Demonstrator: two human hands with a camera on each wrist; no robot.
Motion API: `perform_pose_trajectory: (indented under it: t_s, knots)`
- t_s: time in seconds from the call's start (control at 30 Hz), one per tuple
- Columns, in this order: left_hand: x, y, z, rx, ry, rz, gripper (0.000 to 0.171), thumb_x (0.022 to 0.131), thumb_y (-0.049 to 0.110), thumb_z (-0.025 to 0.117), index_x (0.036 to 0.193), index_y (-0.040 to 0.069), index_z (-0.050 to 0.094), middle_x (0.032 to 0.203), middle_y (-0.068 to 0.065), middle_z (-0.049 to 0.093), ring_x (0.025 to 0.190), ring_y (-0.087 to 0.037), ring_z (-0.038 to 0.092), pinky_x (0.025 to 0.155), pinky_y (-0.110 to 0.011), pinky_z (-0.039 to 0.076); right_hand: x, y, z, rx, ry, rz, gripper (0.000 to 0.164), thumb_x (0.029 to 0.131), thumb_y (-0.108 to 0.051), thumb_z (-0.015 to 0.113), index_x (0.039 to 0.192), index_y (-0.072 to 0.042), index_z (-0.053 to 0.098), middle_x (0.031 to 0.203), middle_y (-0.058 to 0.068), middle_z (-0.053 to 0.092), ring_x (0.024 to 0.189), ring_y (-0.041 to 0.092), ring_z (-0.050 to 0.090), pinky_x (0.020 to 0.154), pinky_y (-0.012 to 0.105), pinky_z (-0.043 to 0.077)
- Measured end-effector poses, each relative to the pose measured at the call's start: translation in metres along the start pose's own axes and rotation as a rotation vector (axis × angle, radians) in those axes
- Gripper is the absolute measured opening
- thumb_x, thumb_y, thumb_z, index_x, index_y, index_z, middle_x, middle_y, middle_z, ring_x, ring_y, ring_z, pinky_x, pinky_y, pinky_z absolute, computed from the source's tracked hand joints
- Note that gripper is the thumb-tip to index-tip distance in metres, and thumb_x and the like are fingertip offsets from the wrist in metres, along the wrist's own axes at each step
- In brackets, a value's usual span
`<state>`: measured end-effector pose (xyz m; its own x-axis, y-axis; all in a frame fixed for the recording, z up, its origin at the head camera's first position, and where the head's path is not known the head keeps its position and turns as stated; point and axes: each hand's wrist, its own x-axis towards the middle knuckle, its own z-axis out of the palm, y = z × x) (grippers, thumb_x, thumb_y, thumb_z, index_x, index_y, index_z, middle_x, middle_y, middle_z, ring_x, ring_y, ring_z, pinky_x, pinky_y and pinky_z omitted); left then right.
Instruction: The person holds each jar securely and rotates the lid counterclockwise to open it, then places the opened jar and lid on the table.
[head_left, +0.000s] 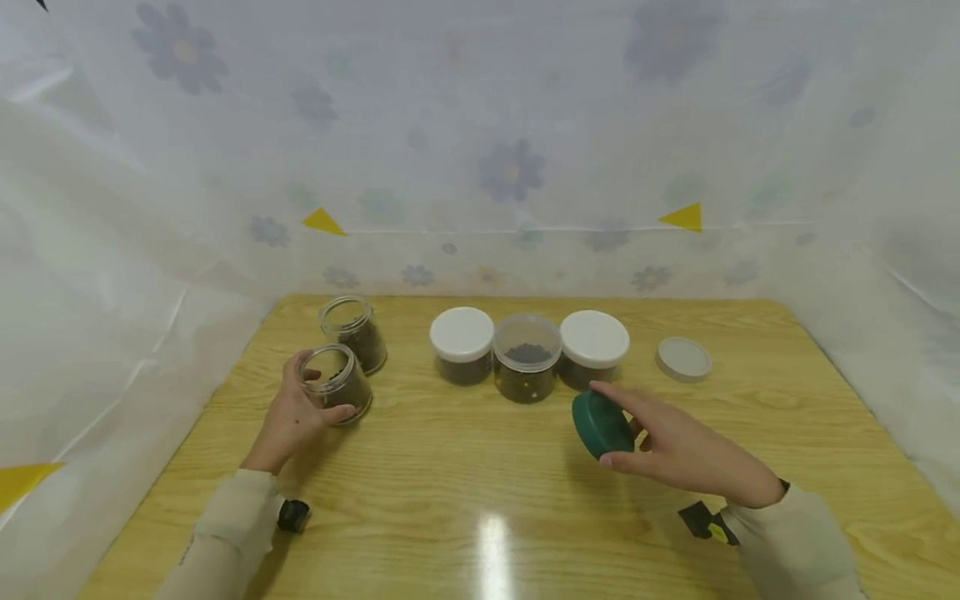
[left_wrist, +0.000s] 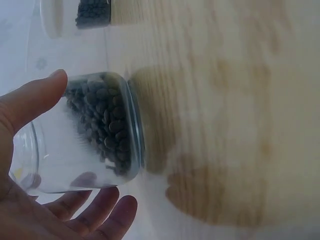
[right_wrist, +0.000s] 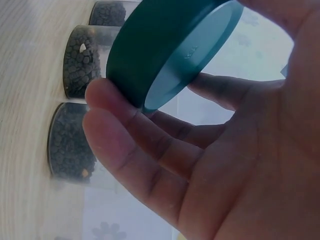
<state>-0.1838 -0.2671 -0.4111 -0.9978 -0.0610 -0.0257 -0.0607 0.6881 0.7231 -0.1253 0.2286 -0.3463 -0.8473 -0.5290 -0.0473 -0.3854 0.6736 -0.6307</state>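
Observation:
My left hand (head_left: 292,421) grips a clear jar (head_left: 351,393) at the left of the table, thumb on one side and fingers on the other. No lid covers its mouth. Dark, flat bean-like pieces (left_wrist: 107,125) lie in a slope inside it; whether its base touches the table I cannot tell. Directly behind stands another lidless jar (head_left: 363,340) of dark pieces. On the right, my right hand (head_left: 682,442) holds a green lid (head_left: 602,423) by its rim between thumb and fingers. The lid is tilted above the table, its hollow side (right_wrist: 195,55) towards the palm.
Two white-lidded jars (head_left: 461,337) (head_left: 595,337) flank a clear-topped jar (head_left: 527,379) at the table's back middle; all hold dark contents. A loose whitish lid (head_left: 684,359) lies further right. Flower-patterned sheeting (head_left: 510,171) encloses the wooden table (head_left: 420,500) at the back and sides.

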Motion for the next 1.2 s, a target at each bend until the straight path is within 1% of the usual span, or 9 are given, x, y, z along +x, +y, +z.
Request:
perform_pose_trajectory:
  t_s: [0.17, 0.27, 0.43, 0.5, 0.57, 0.63, 0.8, 1.0, 1.2]
  knots:
    - [-0.002, 0.002, -0.003, 0.077, 0.007, -0.005, 0.130, 0.075, 0.039, 0.086, 0.158, 0.009, -0.009, 0.155, -0.035, 0.025, 0.135, -0.053, 0.037, 0.103, -0.067, 0.038, -0.003, 0.003, -0.002, 0.031, -0.017, 0.030, 0.086, 0.089, -0.052, 0.067, 0.157, -0.018, 0.026, 0.148, 0.020, 0.043, 0.091, 0.016, 0.058, 0.069, 0.023, 0.053]
    - [-0.010, 0.007, -0.004, 0.147, 0.098, 0.040, 0.135, 0.069, 0.043, 0.090, 0.158, 0.002, -0.002, 0.157, -0.037, 0.017, 0.140, -0.058, 0.024, 0.107, -0.072, 0.029, -0.004, 0.005, -0.003, 0.042, -0.018, 0.047, 0.086, 0.090, -0.051, 0.067, 0.158, -0.019, 0.025, 0.150, 0.020, 0.041, 0.091, 0.016, 0.059, 0.069, 0.023, 0.053]
    - [-0.032, 0.022, 0.007, 0.122, 0.486, 0.340, 0.078, 0.075, 0.021, 0.086, 0.134, -0.012, 0.049, 0.140, -0.035, 0.045, 0.129, -0.054, 0.038, 0.106, -0.067, 0.028, -0.005, 0.010, -0.004, 0.029, -0.016, 0.046, 0.087, 0.090, -0.051, 0.067, 0.158, -0.018, 0.024, 0.150, 0.021, 0.042, 0.091, 0.015, 0.059, 0.068, 0.023, 0.053]
    - [-0.037, 0.033, 0.013, 0.114, 0.567, 0.481, 0.053, 0.077, 0.009, 0.083, 0.119, -0.013, 0.060, 0.129, -0.033, 0.055, 0.122, -0.051, 0.046, 0.105, -0.063, 0.031, -0.006, 0.011, -0.005, 0.026, -0.019, 0.054, 0.087, 0.090, -0.051, 0.067, 0.158, -0.018, 0.024, 0.149, 0.021, 0.042, 0.091, 0.015, 0.058, 0.068, 0.023, 0.053]
    - [-0.042, 0.046, 0.018, 0.136, 0.528, 0.557, 0.045, 0.079, 0.006, 0.080, 0.117, -0.011, 0.062, 0.125, -0.030, 0.059, 0.118, -0.048, 0.050, 0.102, -0.061, 0.037, -0.007, 0.013, -0.006, 0.018, -0.018, 0.072, 0.088, 0.089, -0.052, 0.067, 0.158, -0.017, 0.024, 0.149, 0.021, 0.043, 0.091, 0.016, 0.058, 0.067, 0.023, 0.052]
    - [-0.047, 0.060, 0.025, 0.195, 0.403, 0.592, 0.049, 0.083, 0.012, 0.079, 0.124, -0.008, 0.059, 0.128, -0.027, 0.059, 0.121, -0.045, 0.052, 0.103, -0.060, 0.040, -0.008, 0.015, -0.008, 0.001, -0.007, 0.088, 0.089, 0.089, -0.054, 0.067, 0.158, -0.017, 0.025, 0.146, 0.022, 0.045, 0.090, 0.015, 0.058, 0.067, 0.022, 0.052]
    - [-0.062, 0.089, 0.047, 0.301, 0.103, 0.584, 0.068, 0.088, 0.032, 0.075, 0.141, 0.000, 0.050, 0.141, -0.019, 0.054, 0.132, -0.037, 0.050, 0.106, -0.056, 0.044, -0.010, 0.023, -0.012, -0.048, 0.023, 0.090, 0.089, 0.088, -0.053, 0.068, 0.157, -0.013, 0.027, 0.140, 0.023, 0.049, 0.086, 0.014, 0.057, 0.065, 0.022, 0.050]
    - [-0.072, 0.107, 0.062, 0.319, 0.005, 0.612, 0.063, 0.088, 0.037, 0.074, 0.138, 0.005, 0.054, 0.143, -0.015, 0.053, 0.133, -0.034, 0.050, 0.106, -0.054, 0.045, -0.017, 0.042, -0.016, -0.164, 0.095, 0.129, 0.089, 0.087, -0.052, 0.070, 0.155, -0.009, 0.032, 0.139, 0.022, 0.053, 0.090, 0.015, 0.059, 0.067, 0.026, 0.049]
    - [-0.075, 0.108, 0.070, 0.342, -0.073, 0.601, 0.059, 0.088, 0.035, 0.074, 0.137, 0.006, 0.056, 0.142, -0.016, 0.054, 0.133, -0.034, 0.050, 0.108, -0.056, 0.042, -0.024, 0.074, -0.022, -0.279, 0.154, 0.342, 0.101, 0.082, -0.063, 0.070, 0.154, -0.003, 0.031, 0.130, 0.038, 0.052, 0.104, 0.049, 0.062, 0.073, 0.053, 0.053]
